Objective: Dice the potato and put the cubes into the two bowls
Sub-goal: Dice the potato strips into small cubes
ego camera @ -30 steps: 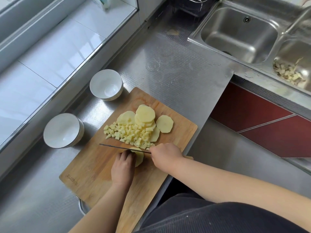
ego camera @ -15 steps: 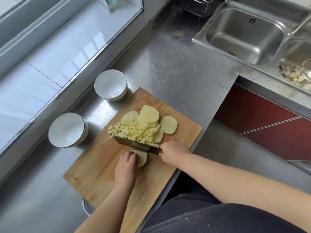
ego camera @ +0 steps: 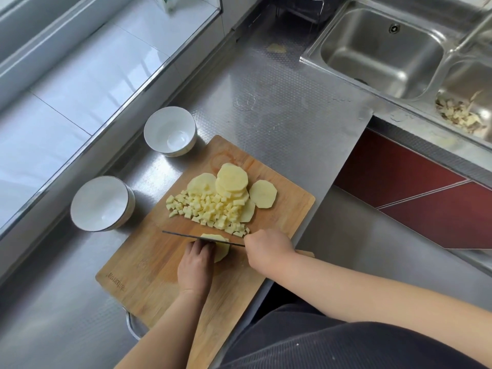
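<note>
Half a second ago the knife [ego camera: 203, 237] leaned with its flat face showing; now it stands edge-up again, a thin dark line across the slice [ego camera: 221, 247] under the left hand [ego camera: 196, 267]. That hand's fingers [ego camera: 201, 246] are curled down on the slice, tips right against the blade, pinning it to the board [ego camera: 149, 259]. The right hand [ego camera: 267, 251] is wrapped round the knife's handle, which is hidden inside the fist. Just beyond the blade, on the far side from the left fingers, lies the heap of cubes [ego camera: 210, 211], and past that the uncut slices [ego camera: 233, 179] lean in a short stack, with one round [ego camera: 263, 194] lying flat beside them to the right. Two white bowls sit on the worktop [ego camera: 279, 115] off the board's left edge: the near bowl [ego camera: 101, 203] well to the left of the fingers, the far bowl [ego camera: 170, 134] further out, close to the board's far corner. Neither has any potato in it. At the far right a sink [ego camera: 383, 49] holds peelings [ego camera: 460, 113] in its right basin.
</note>
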Demonstrator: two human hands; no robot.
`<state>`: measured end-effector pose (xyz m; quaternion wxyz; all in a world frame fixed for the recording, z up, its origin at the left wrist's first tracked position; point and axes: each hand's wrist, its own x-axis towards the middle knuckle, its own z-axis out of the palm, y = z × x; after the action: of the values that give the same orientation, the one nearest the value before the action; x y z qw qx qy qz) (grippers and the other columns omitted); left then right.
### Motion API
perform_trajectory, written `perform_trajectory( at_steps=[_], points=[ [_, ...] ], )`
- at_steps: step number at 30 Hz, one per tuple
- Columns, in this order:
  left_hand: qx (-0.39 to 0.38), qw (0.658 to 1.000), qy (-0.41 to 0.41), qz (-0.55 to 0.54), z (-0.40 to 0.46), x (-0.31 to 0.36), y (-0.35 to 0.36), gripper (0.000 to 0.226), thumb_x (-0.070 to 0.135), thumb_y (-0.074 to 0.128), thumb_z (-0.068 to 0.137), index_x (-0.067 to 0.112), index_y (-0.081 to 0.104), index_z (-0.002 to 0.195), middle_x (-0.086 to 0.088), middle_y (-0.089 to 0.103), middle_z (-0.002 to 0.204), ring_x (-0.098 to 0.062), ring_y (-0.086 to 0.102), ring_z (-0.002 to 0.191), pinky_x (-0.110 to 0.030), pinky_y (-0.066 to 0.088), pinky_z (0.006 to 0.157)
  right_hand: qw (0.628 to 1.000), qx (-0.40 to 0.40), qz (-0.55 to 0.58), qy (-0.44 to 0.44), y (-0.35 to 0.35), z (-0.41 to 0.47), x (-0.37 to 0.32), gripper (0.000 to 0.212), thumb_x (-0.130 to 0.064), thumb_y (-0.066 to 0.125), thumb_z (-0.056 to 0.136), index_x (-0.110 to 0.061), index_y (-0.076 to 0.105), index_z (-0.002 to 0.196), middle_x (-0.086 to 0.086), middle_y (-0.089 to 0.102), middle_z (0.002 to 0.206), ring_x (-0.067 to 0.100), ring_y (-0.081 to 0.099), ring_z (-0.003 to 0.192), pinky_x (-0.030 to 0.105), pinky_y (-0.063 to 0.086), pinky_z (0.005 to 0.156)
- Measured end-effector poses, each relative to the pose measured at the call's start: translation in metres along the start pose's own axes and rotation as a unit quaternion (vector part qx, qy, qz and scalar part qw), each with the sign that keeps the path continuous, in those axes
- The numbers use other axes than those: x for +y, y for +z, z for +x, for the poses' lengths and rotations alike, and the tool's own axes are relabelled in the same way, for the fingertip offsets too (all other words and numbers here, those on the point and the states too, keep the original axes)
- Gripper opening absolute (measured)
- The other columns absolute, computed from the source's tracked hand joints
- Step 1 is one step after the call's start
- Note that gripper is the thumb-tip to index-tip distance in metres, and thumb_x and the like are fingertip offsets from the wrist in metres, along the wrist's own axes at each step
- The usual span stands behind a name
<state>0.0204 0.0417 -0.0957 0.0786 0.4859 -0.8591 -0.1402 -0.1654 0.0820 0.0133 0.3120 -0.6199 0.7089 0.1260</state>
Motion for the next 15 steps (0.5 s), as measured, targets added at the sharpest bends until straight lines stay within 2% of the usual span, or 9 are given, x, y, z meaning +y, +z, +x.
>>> perform_trajectory(
  at_steps=[4,9,15],
  points=[
    [0.005,1.000,0.005,0.002,0.000,0.000,0.000,0.030,-0.006,0.086,0.058,0.001,0.073,0.085,-0.014,0.069,0.091,-0.036,0.061,0.077,-0.034,0.048,0.045,1.000,-0.009,-0.009,0.013,0.005,0.005,-0.002,0.023,0.001,0.044,0.092,-0.009,0.062,0.104,0.010,0.064,0.099,0.027,0.056,0.079,0.032,0.040,0.060],
    [0.000,1.000,0.017,0.009,0.002,-0.003,0.001,0.027,-0.008,0.085,0.058,0.001,0.070,0.078,-0.014,0.066,0.086,-0.035,0.060,0.074,-0.034,0.046,0.042,1.000,-0.010,-0.006,0.021,0.018,0.015,0.000,0.025,0.001,0.045,0.093,-0.009,0.062,0.107,0.011,0.064,0.103,0.029,0.062,0.091,0.032,0.041,0.061],
    [-0.002,1.000,0.007,-0.005,0.000,-0.004,-0.001,0.025,-0.002,0.083,0.066,0.005,0.064,0.080,-0.011,0.058,0.080,-0.030,0.055,0.069,-0.033,0.042,0.045,0.996,-0.021,0.065,0.049,0.022,0.024,0.016,0.022,-0.024,0.047,0.100,-0.010,0.062,0.107,0.008,0.065,0.102,0.029,0.061,0.087,0.030,0.041,0.061]
  ],
)
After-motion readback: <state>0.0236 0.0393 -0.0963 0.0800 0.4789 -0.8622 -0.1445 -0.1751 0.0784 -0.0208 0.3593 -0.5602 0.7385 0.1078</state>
